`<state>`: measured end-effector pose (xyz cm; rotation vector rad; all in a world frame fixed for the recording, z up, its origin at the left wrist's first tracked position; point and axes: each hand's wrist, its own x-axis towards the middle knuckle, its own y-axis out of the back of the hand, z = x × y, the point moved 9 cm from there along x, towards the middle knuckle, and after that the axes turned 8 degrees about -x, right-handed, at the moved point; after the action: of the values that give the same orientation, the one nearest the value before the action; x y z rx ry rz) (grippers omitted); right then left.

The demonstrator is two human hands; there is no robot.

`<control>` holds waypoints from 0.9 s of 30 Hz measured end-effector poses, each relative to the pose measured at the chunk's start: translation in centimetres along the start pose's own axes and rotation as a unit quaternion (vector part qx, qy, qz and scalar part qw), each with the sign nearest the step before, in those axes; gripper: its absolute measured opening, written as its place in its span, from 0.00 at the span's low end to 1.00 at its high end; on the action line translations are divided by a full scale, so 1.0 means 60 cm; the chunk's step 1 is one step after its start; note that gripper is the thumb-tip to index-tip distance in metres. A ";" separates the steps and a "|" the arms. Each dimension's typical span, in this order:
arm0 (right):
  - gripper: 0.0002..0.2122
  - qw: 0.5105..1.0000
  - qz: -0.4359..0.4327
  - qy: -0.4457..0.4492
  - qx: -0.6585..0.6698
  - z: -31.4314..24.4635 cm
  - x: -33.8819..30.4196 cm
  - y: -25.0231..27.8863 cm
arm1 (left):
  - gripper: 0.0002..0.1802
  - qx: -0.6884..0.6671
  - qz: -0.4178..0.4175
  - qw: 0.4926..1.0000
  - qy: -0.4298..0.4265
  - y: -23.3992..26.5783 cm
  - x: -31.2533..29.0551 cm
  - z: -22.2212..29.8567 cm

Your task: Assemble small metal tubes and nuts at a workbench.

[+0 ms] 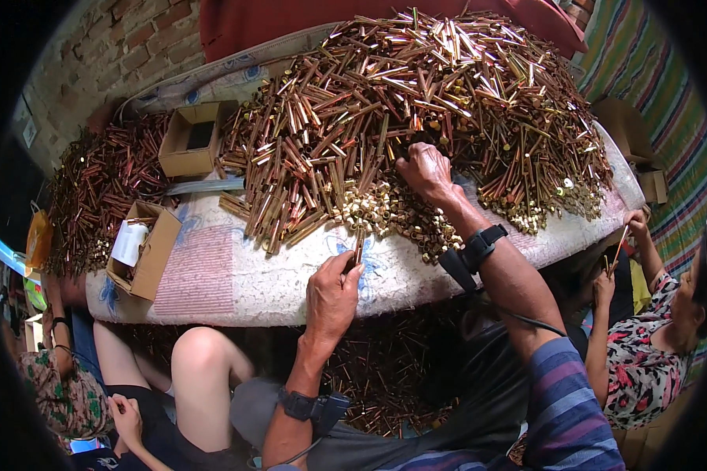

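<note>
My left hand (334, 298) is closed over the near edge of the padded table, pinching a slim copper-coloured metal tube (360, 246) that points up and away. Just beyond the tube lies a heap of small pale gold ring-like caps (377, 206). My right hand (427, 169) is at the front of a big pile of similar tubes (385, 86), above the caps. Its fingers are curled downward, and whatever they hold is hidden beneath the hand.
An open cardboard box (190, 140) stands among tubes at the back left; another box (143, 253) holds something white. A second tube pile (114, 173) covers the far left. At right, a person's hands (605, 286) hold thin tubes. Another person's knee (202, 353) is at my left.
</note>
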<state>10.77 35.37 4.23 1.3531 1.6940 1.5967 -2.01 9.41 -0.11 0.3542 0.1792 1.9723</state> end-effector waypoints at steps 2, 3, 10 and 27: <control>0.19 1.000 -0.015 -0.019 0.018 0.017 0.008 0.007 | 0.16 0.025 0.002 1.000 -0.018 -0.003 0.000 0.010; 0.21 0.998 -0.045 -0.023 0.045 0.018 0.015 0.008 | 0.16 0.055 0.010 0.998 -0.037 0.001 -0.001 0.019; 0.20 0.973 -0.141 -0.031 0.178 0.049 -0.044 0.047 | 0.18 0.060 0.015 0.997 -0.048 0.001 -0.001 0.023; 0.12 0.884 -0.201 -0.142 0.397 0.063 -0.218 0.115 | 0.20 0.107 -0.008 0.991 -0.083 -0.008 -0.003 0.031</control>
<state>21.82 25.00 5.92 1.3374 2.3387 0.4268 -0.92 9.36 1.47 0.6525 0.2855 1.9025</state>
